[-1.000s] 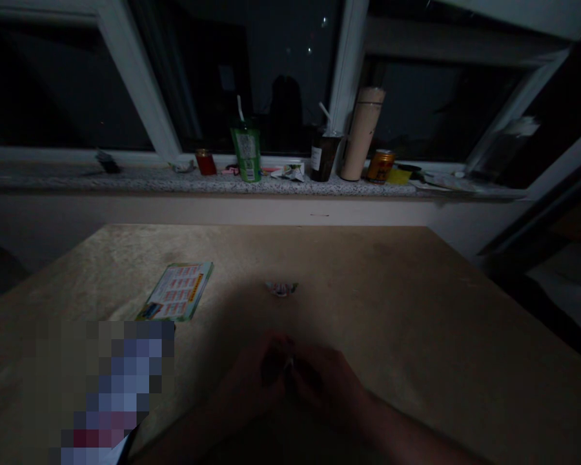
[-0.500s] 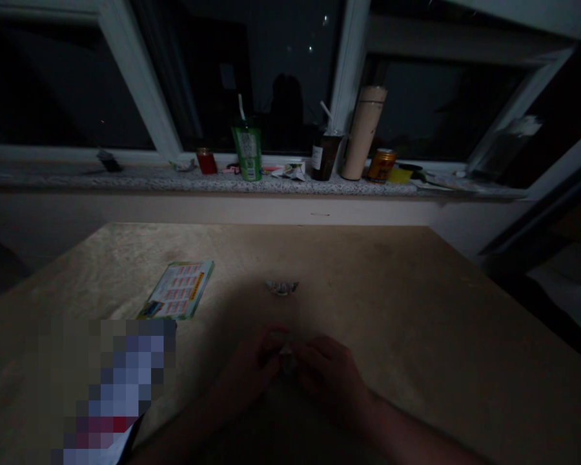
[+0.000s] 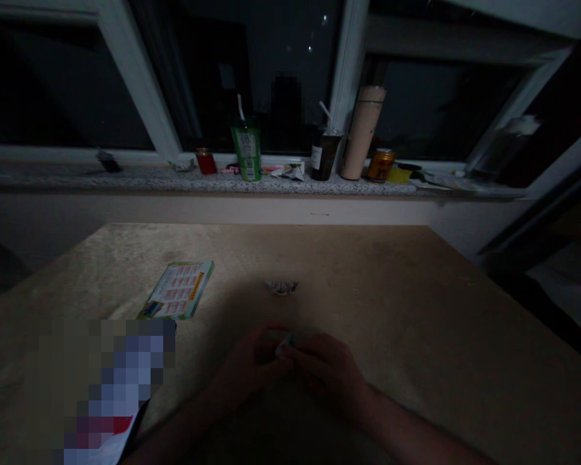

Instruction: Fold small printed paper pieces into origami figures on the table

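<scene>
A small, pale piece of folded paper is pinched between my two hands, low over the near part of the table. My left hand grips its left side, fingers curled and thumb reaching across. My right hand closes on the other side, fingertips meeting the left ones. The hands hide most of the paper, and the light is too dim to make out its shape. Just beyond them lies a small boat-shaped piece of printed paper, touched by neither hand.
Left on the table lies a printed calendar card, with a blurred-out item nearer me. Along the windowsill stand a red jar, a green cup with a straw, a dark cup, a tall flask and an orange can.
The paper has tilted and shifted slightly up and left. My left thumb has stretched further right, and my right fingertips have moved a little left over the paper.
</scene>
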Demonstrator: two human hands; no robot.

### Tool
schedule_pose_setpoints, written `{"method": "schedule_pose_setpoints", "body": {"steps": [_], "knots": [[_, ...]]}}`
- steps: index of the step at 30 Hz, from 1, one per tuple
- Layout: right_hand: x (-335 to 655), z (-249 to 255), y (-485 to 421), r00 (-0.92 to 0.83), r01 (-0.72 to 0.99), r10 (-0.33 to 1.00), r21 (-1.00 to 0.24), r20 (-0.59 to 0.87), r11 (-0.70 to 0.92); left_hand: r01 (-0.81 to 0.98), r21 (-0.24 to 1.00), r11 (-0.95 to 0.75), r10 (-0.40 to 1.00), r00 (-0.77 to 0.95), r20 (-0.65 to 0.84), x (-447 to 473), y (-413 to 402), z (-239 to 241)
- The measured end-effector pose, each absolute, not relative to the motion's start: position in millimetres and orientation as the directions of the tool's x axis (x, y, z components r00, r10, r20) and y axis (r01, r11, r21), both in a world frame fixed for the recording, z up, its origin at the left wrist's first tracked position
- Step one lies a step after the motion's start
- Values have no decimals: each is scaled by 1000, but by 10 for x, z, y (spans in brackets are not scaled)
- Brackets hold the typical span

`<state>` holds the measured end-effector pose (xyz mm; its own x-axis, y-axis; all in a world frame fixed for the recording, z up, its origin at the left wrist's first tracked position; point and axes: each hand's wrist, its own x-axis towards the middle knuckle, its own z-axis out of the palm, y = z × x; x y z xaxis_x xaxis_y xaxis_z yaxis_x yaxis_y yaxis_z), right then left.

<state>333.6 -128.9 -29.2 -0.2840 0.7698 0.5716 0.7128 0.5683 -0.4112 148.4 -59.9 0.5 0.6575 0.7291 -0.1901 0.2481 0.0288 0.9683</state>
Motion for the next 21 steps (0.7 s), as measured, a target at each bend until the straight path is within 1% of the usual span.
{"method": "schedule_pose_setpoints", "body": {"steps": [2, 4, 6, 8, 11, 15, 18, 21], "knots": [[3334, -289, -1294, -238, 667, 808, -514, 539, 539, 205, 978, 49, 714, 678, -178, 1492, -589, -22], [3341, -264, -1293, -172, 580, 855, -652, 488, 489, 145, 988, 55, 692, 708, -143, 1491, -581, -41], [3353, -227, -1280, -98, 484, 899, -769, 426, 417, 130, 991, 14, 686, 720, -104, 1490, -584, -42], [3363, -194, -1259, -46, 430, 933, -836, 357, 341, 155, 986, -61, 703, 708, -67, 1492, -597, -30], [3362, -176, -1231, -21, 382, 957, -882, 290, 275, 206, 972, -113, 728, 683, -61, 1500, -622, -19], [3326, -186, -1225, -34, 286, 952, -910, 303, 300, 220, 970, -101, 725, 684, -79, 1509, -639, -60], [3292, -198, -1228, -26, 278, 961, -921, 276, 272, 206, 972, -113, 729, 681, -60, 1518, -639, -103], [3269, -231, -1222, -33, 270, 961, -924, 273, 272, 256, 957, -139, 743, 666, -70, 1528, -639, -115]]}}
